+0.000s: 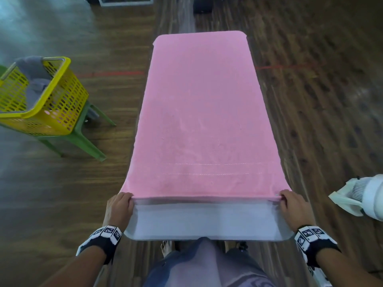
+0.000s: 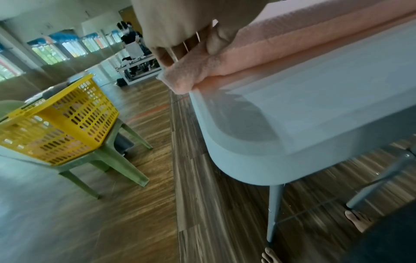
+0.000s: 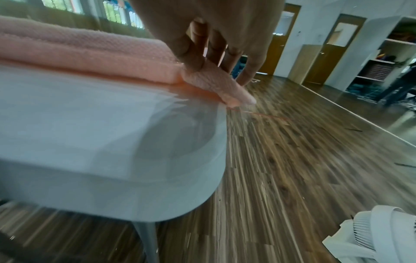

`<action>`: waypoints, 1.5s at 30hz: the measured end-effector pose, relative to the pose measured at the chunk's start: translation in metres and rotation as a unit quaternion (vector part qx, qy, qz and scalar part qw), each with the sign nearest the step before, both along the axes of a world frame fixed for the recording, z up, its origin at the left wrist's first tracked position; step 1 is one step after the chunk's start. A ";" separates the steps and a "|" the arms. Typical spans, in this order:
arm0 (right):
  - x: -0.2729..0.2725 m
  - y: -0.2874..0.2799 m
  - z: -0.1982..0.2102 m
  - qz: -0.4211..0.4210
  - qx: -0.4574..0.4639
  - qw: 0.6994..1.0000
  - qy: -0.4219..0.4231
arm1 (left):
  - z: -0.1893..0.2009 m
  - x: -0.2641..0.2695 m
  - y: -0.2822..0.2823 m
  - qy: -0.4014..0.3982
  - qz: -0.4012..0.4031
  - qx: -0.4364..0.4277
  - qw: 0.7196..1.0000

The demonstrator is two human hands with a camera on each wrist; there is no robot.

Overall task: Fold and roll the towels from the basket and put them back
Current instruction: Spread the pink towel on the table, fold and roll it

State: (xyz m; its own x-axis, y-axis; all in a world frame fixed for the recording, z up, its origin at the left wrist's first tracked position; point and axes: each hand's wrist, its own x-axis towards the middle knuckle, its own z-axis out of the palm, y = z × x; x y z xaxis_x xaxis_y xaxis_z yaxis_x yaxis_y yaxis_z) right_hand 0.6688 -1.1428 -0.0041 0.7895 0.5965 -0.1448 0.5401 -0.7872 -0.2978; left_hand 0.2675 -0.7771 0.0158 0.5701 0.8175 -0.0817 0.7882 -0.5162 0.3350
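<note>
Towel (image 1: 202, 112): pink, lying flat along the table (image 1: 207, 221), running toward 12 o'clock.
Left hand (image 1: 119, 207): fingers pinching the towel's near left corner.
Right hand (image 1: 294, 206): fingers pinching its near right corner.
Basket (image 1: 60, 104): yellow, sitting at 10 o'clock.

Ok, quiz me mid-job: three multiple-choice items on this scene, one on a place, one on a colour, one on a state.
1. Where is the yellow basket?
A. on a green chair, left of the table
B. on the table
C. on the floor, right

2. What colour is the towel on the table?
A. grey
B. pink
C. white

3. How do the hands hold it?
A. both off it
B. only one pinches
C. left hand and right hand each pinch a near corner

Answers: 1 A, the head view shows it there; 2 B, every view shows pink; 3 C, the wrist views show fingers closed on the corners.
</note>
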 end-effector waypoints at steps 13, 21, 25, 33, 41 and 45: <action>-0.008 -0.027 0.008 0.014 0.078 0.995 -0.053 | 0.016 -0.028 0.007 0.008 -0.046 -0.026 0.999; -0.026 -0.036 0.014 -0.008 0.120 0.992 -0.033 | 0.025 -0.043 -0.009 -0.031 -0.062 0.004 0.998; -0.037 -0.047 0.004 0.002 0.113 0.993 -0.031 | 0.024 -0.055 -0.026 -0.038 -0.051 0.007 0.998; -0.064 -0.077 -0.017 -0.010 0.044 0.999 -0.011 | 0.002 -0.079 -0.050 -0.004 -0.035 -0.011 0.999; -0.065 -0.070 -0.014 -0.061 -0.012 0.998 -0.023 | -0.002 -0.055 -0.055 0.126 0.020 -0.022 0.992; -0.062 -0.061 -0.011 -0.084 -0.057 0.994 -0.030 | -0.010 -0.043 -0.053 0.130 0.050 0.004 0.990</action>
State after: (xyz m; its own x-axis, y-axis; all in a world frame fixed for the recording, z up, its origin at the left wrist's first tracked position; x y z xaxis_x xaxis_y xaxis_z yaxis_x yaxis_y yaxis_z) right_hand 0.6073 -1.2041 -0.0148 0.8855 0.4384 -0.1537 0.4125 -0.8942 -0.1739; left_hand 0.2241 -0.8297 0.0061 0.4472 0.8698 -0.2083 0.8944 -0.4336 0.1095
